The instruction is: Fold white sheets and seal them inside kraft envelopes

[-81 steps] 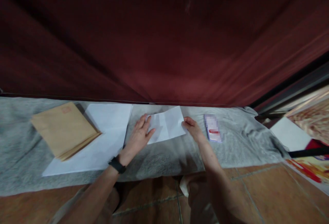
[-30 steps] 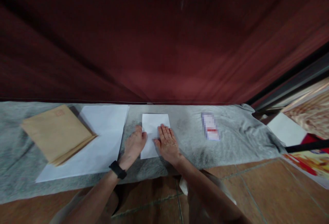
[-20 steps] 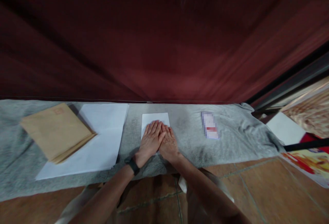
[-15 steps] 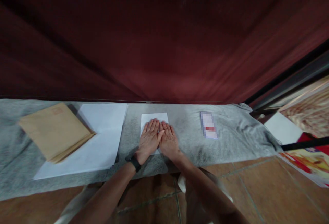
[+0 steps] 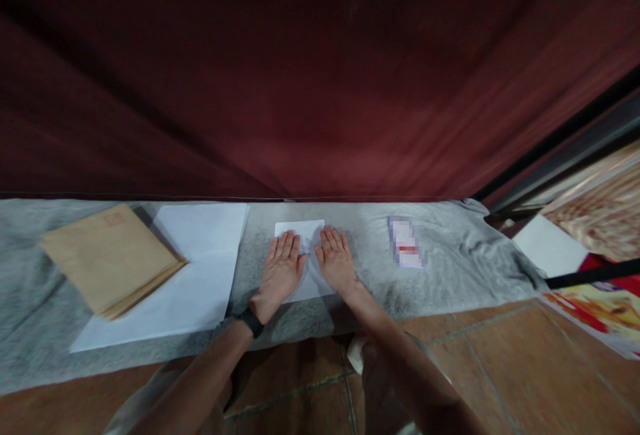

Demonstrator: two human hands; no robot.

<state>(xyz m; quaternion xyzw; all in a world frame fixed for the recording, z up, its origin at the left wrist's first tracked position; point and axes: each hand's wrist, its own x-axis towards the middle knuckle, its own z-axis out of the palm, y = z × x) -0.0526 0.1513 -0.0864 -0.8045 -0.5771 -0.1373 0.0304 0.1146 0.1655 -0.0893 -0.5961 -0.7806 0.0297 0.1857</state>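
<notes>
A folded white sheet of paper (image 5: 306, 230) lies on a grey cloth (image 5: 365, 288) spread on the floor. My left hand (image 5: 280, 273) rests flat on the sheet's left edge, fingers stretched out; a black band sits on that wrist. My right hand (image 5: 336, 263) lies flat on its right edge, fingers also stretched out. A narrow strip of the paper shows between the two hands. Neither hand holds anything.
To the left lie a large white sheet (image 5: 195, 268) and a stack of brown envelopes (image 5: 110, 258). A small printed card (image 5: 405, 242) lies to the right. A dark red curtain (image 5: 320, 88) hangs behind the cloth. Brown floor tiles (image 5: 500, 368) and colourful papers (image 5: 600, 315) are at the right.
The sheet was held unfolded between both hands, then lay folded. My hands pressed together on its middle and have now slid apart to its left and right edges.
</notes>
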